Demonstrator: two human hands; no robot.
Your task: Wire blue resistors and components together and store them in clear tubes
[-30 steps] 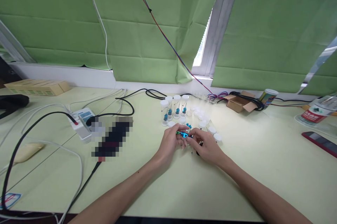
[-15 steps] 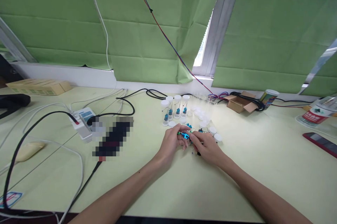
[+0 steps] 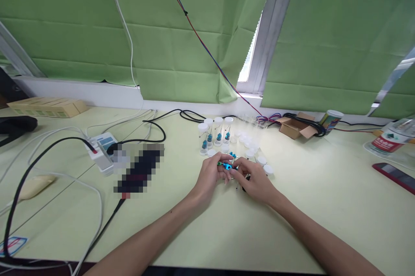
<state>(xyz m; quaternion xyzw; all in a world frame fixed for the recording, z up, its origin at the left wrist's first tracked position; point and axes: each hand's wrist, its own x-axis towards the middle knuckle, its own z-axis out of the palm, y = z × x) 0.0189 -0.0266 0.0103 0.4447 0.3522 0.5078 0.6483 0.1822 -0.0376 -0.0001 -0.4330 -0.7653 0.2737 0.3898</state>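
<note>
Left hand (image 3: 209, 176) of mine is closed on a small blue piece (image 3: 228, 166), with its green end (image 3: 220, 163) tucked under thumb and fingers. Right hand (image 3: 257, 181) meets it from the other side, fingertips bent toward one another at the piece's right end; whether they clamp it or only touch it I cannot tell, since they hide that end. The piece sits between my two hands, over the middle of the surface (image 3: 292, 241), well in from the near edge.

What could go wrong, I judge, is a slip: it looks smooth and I have it only by the fingers, so an uneven twist might spring it loose among the small bits nearby. Dragging my right palm sideways could sweep away the black piece (image 3: 244, 188) beside it. The clear tubes (image 3: 203, 142) stand upright and narrow beyond my left hand, so a knock from my knuckles might topple them.

The blue piece shines like coated metal, blocky in the middle. The tubes are see-through and round, white-topped, with blue bits inside. Round white lids (image 3: 267, 169) look matte beyond my right hand. Toward the surface's far edge sits an open box (image 3: 293, 127) of stiff brown cardboard.
</note>
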